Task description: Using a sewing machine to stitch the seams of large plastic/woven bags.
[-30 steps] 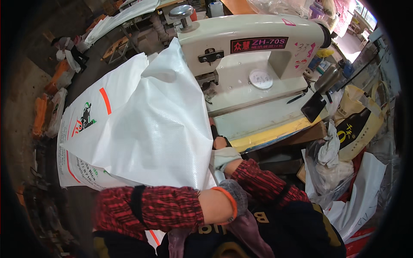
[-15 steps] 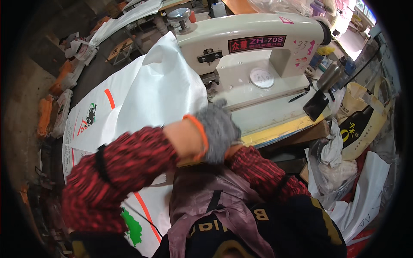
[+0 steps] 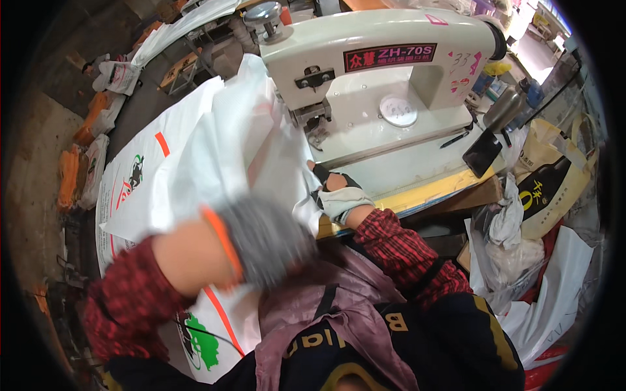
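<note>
A large white woven sack (image 3: 195,156) with red stripes and printed figures spreads over the left of the work surface, its loose upper part bunched and blurred beside the sewing head. The cream industrial sewing machine (image 3: 391,39) stands just right of it. My right hand (image 3: 339,190), in a white and dark glove, is closed at the sack's near right edge, below the machine's needle area. My left hand (image 3: 270,238), in a grey glove with an orange cuff, is in front of my apron, over the near part of the sack. Motion smears its fingers.
A dark phone (image 3: 482,153) and a pen (image 3: 454,139) lie on the machine's table. At the right are a steel bottle (image 3: 504,107), a cream tote bag (image 3: 554,176) and plastic bags. Orange and white bundles (image 3: 68,179) line the far left.
My left hand has swung left and toward me, away from the machine, uncovering my right hand at the sack's edge. The sack's raised part has shifted and folded.
</note>
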Tool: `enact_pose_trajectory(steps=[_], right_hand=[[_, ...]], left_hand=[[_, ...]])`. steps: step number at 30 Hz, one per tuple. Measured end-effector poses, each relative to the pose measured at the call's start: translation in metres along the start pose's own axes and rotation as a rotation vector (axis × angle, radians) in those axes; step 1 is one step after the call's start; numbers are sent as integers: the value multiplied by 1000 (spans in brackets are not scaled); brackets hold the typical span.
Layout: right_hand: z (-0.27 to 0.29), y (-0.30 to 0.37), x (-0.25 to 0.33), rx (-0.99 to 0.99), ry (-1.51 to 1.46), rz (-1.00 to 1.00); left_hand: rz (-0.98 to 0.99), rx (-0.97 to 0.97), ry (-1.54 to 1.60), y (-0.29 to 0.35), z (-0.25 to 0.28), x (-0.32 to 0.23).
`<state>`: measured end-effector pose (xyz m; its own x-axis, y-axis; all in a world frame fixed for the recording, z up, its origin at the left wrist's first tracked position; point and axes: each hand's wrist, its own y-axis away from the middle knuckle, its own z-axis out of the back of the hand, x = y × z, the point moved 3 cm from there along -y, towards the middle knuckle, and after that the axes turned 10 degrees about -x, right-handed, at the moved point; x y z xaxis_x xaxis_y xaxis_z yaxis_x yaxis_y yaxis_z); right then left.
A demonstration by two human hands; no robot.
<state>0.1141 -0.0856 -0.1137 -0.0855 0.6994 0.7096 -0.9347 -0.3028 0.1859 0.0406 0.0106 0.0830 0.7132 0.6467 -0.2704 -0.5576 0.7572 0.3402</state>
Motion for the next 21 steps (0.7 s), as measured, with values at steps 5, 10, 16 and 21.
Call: enact_pose_trajectory(steps=[5, 10, 16, 21], right_hand=[[-2, 18, 6, -284, -468, 213], [-8, 34, 1, -84, -155, 214], [-28, 21, -21, -36, -328, -134], [-13, -21, 5, -26, -182, -236]], left_hand=[[-58, 162, 206, -11, -118, -46], [-8, 44, 233, -16, -125, -55], [21, 80, -28, -15, -93, -55], [195, -118, -189, -50, -97, 19]])
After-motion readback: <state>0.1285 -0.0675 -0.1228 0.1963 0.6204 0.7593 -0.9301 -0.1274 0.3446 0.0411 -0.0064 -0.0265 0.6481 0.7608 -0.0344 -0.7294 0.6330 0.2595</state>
